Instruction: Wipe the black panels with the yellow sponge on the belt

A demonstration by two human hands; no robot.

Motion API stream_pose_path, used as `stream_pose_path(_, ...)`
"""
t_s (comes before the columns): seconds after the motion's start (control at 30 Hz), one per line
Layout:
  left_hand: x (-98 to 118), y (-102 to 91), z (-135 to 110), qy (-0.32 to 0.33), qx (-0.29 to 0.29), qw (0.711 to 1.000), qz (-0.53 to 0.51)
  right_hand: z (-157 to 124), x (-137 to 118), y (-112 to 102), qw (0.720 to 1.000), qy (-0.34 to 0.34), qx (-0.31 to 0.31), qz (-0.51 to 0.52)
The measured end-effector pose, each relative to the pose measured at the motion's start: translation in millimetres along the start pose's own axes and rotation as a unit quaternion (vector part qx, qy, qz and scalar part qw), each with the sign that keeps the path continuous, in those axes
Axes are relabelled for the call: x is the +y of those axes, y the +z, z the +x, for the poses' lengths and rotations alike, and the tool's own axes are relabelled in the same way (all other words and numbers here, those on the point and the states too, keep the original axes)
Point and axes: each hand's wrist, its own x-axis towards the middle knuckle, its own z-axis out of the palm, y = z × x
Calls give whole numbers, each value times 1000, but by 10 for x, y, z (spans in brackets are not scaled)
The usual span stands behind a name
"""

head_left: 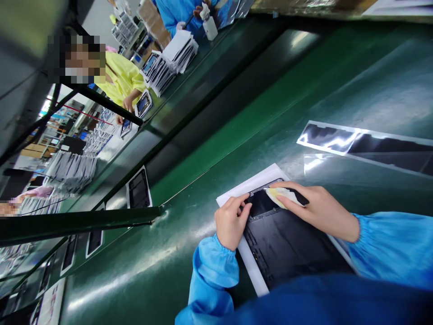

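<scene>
A black tablet housing lies on white sheets on the green bench, close in front of my body. My left hand is at its far left corner, with thumb and forefinger closed on the edge. My right hand grips a folded white and yellowish cloth. The cloth presses on the housing's far end, beside a recessed dark section. My body hides the near end of the housing.
Clear film strips with dark sections lie at the right. Beyond a metal bar, a sunken lane carries another dark housing. Across it, co-workers sit by stacked panels and a white bottle.
</scene>
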Motion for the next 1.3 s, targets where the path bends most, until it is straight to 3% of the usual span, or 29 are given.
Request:
stream_pose_path(0.2,-7,-5,25,-23,6,998,-52,0,2,1,999,-30,14,-1)
stream_pose_path(0.37,15,-8,16,-12,10,1000,-26,-3,16,8,999,-39,19,0)
stream_pose_path(0.6,28,3,-31,78,37,992,96,-1,29,22,999,-35,18,-8)
stream_pose_path(0.8,48,-34,-71,174,113,934,290,6,30,24,999,-47,23,-16)
stream_pose_path(1.0,-105,-94,-153,313,93,907,266,4,21,16,1000,-25,11,-13)
stream_pose_path(1.3,-147,-107,-173,292,65,921,251,5,38,17,1000,13,0,-27)
